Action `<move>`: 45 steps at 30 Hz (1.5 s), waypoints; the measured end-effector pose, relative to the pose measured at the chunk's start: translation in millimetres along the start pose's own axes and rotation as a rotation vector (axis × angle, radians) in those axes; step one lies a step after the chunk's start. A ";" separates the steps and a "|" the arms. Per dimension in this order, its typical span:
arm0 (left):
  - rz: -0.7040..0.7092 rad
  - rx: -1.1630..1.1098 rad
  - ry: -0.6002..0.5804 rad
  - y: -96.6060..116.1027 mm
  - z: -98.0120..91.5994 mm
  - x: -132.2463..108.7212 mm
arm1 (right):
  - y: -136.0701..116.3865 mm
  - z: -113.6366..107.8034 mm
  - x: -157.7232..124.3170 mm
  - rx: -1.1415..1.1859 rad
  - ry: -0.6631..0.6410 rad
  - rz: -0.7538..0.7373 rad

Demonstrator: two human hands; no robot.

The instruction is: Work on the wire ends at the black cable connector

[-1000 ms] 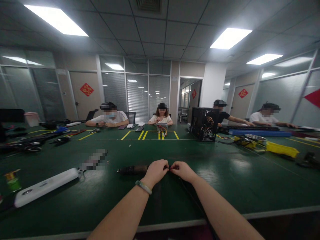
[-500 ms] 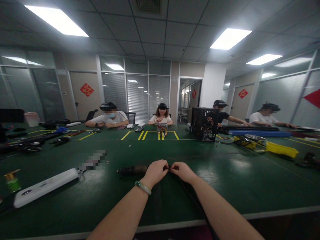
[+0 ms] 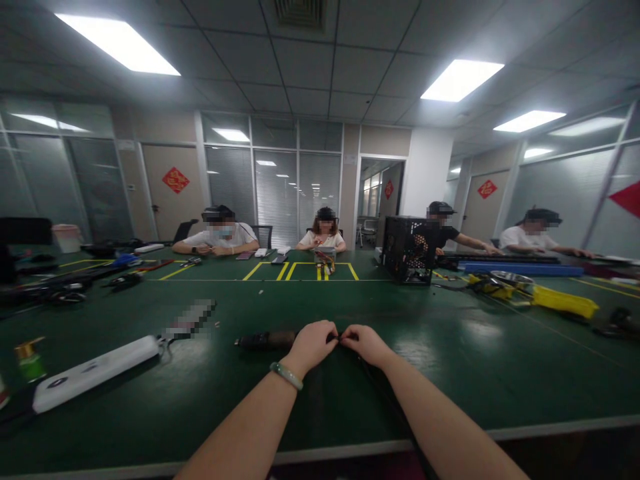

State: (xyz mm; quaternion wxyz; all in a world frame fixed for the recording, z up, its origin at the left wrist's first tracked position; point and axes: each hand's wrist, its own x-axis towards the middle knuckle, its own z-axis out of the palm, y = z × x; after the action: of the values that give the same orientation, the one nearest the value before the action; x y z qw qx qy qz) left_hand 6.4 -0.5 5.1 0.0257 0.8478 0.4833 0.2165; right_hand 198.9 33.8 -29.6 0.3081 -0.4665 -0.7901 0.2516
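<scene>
A dark, cylindrical tool (image 3: 270, 341) with a narrow tip pointing left lies along the green table in front of me. It looks like a corded hand tool, but its exact kind is unclear. My left hand (image 3: 316, 343), with a jade-like bangle on the wrist, is closed over the tool's right end. Facing it, my right hand (image 3: 363, 343) pinches thumb and forefinger on the black cord (image 3: 379, 379) close to that end. The fingertips of both hands nearly meet. What lies exactly between them is too small and dark to make out. The cord runs beneath my right forearm toward the table's front edge.
To the left lie a white power strip (image 3: 97, 375) and a green bottle (image 3: 30, 363). A black computer case (image 3: 407, 250) stands on the far side. Yellow parts (image 3: 564, 302) lie at the right. Several people sit around the table (image 3: 450, 380).
Both hands keep almost the same pose and place. The whole view has shifted very slightly.
</scene>
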 end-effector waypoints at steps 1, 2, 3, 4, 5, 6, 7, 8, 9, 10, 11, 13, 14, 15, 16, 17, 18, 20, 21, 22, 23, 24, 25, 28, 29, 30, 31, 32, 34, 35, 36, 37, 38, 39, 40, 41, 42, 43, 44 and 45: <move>-0.004 0.003 -0.007 0.3 -0.3 0.0 | -0.1 0.3 0.3 0.002 0.001 0.006; -0.007 0.005 -0.011 0.4 -0.3 -0.1 | -0.3 0.4 0.6 0.003 0.000 0.012; -0.007 0.006 -0.012 0.3 -0.2 0.0 | -0.5 0.3 0.7 0.005 -0.001 0.017; -0.003 0.005 -0.012 0.0 0.1 0.0 | -0.9 0.1 0.7 0.005 -0.006 0.018; 0.002 0.004 -0.012 -0.4 0.5 0.1 | -1.3 -0.3 0.6 0.006 -0.011 0.019; 0.008 0.001 -0.010 -0.9 1.0 0.2 | -1.7 -0.8 0.4 0.006 -0.014 0.017; 0.012 -0.002 -0.008 -1.4 1.4 0.3 | -2.1 -1.3 0.1 0.006 -0.018 0.015; 0.012 -0.006 -0.006 -1.9 1.8 0.4 | -2.5 -1.8 -0.2 0.008 -0.020 0.010; 0.010 -0.010 -0.001 -2.3 2.1 0.5 | -2.8 -2.2 -0.5 0.011 -0.020 0.008; 0.007 -0.013 0.006 -2.6 2.2 0.6 | -3.1 -2.6 -0.9 0.015 -0.021 0.007; 0.006 -0.016 0.013 -2.8 2.3 0.6 | -3.3 -2.8 -1.1 0.019 -0.021 0.007; 0.005 -0.017 0.018 -2.6 2.2 0.4 | -3.6 -2.9 -1.3 0.024 -0.023 0.014; 0.005 -0.013 0.015 -2.2 2.1 0.2 | -3.7 -2.8 -1.2 0.025 -0.024 0.022; 0.005 -0.007 0.009 -1.6 2.1 0.1 | -3.8 -2.7 -1.1 0.023 -0.029 0.032; 0.006 0.002 0.005 -0.8 2.2 0.0 | -4.0 -2.6 -0.9 0.021 -0.032 0.043; 0.008 0.012 0.006 0.1 2.4 -0.1 | -4.1 -2.5 -0.6 0.017 -0.035 0.053; 0.013 0.022 0.009 1.0 2.6 0.0 | -4.2 -2.4 -0.4 0.013 -0.036 0.060; 0.029 0.039 0.023 2.9 3.2 0.4 | -4.1 -2.4 0.0 0.002 -0.031 0.062; 0.035 0.047 0.030 3.6 3.5 0.7 | -3.8 -2.3 0.2 -0.002 -0.028 0.058; 0.039 0.054 0.034 4.0 3.8 0.9 | -3.5 -2.2 0.4 -0.005 -0.026 0.055; 0.038 0.060 0.036 4.2 4.1 1.1 | -3.0 -2.0 0.6 -0.005 -0.027 0.051; 0.036 0.065 0.035 4.0 4.3 1.2 | -2.3 -1.8 0.9 -0.004 -0.027 0.048; 0.034 0.071 0.035 3.6 4.6 1.2 | -1.7 -1.5 1.2 -0.003 -0.026 0.045; 0.024 0.083 0.046 1.6 4.6 0.5 | 0.0 -0.5 1.9 -0.003 -0.023 0.041; 0.019 0.084 0.052 1.0 4.3 0.1 | 0.3 -0.3 2.0 -0.002 -0.021 0.037; 0.011 0.083 0.057 0.5 3.8 -0.2 | 0.3 -0.3 2.0 0.000 -0.018 0.033; 0.006 0.080 0.059 0.1 3.2 -0.6 | 0.2 -0.3 1.9 0.002 -0.014 0.028; 0.004 0.077 0.058 -0.1 2.6 -0.9 | -0.1 -0.5 1.6 0.000 -0.010 0.025; 0.017 0.071 0.059 -0.3 1.5 -1.2 | -1.1 -1.0 1.1 -0.011 -0.006 0.024; 0.030 0.069 0.061 -0.2 1.2 -1.2 | -1.7 -1.4 0.8 -0.017 -0.007 0.025; 0.048 0.068 0.065 -0.1 1.2 -1.1 | -2.4 -1.7 0.6 -0.022 -0.008 0.025; 0.066 0.066 0.070 0.0 1.3 -1.0 | -3.0 -2.1 0.4 -0.025 -0.007 0.025; 0.080 0.063 0.076 0.0 1.6 -0.9 | -3.6 -2.4 0.2 -0.027 -0.006 0.026; 0.090 0.059 0.083 0.0 2.1 -0.8 | -4.2 -2.7 0.0 -0.027 -0.006 0.027; 0.091 0.053 0.094 0.0 2.7 -0.6 | -4.7 -3.0 -0.2 -0.024 -0.008 0.031; 0.087 0.046 0.102 0.0 3.2 -0.5 | -5.2 -3.3 -0.3 -0.019 -0.010 0.034; 0.080 0.040 0.107 0.1 3.5 -0.4 | -5.5 -3.5 -0.5 -0.012 -0.015 0.036; 0.072 0.035 0.107 0.2 3.7 -0.3 | -5.8 -3.6 -0.6 -0.006 -0.017 0.037; 0.064 0.034 0.105 0.4 3.7 -0.4 | -5.9 -3.5 -0.6 -0.002 -0.018 0.036; 0.061 0.035 0.099 0.6 3.5 -0.5 | -5.8 -3.3 -0.7 0.000 -0.015 0.035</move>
State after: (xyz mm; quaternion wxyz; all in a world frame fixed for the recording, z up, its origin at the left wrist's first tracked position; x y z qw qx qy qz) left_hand 8.0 -0.6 2.0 -0.0197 0.8507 0.4618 0.2504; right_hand 198.1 31.0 -23.6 0.2975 -0.4783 -0.7842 0.2604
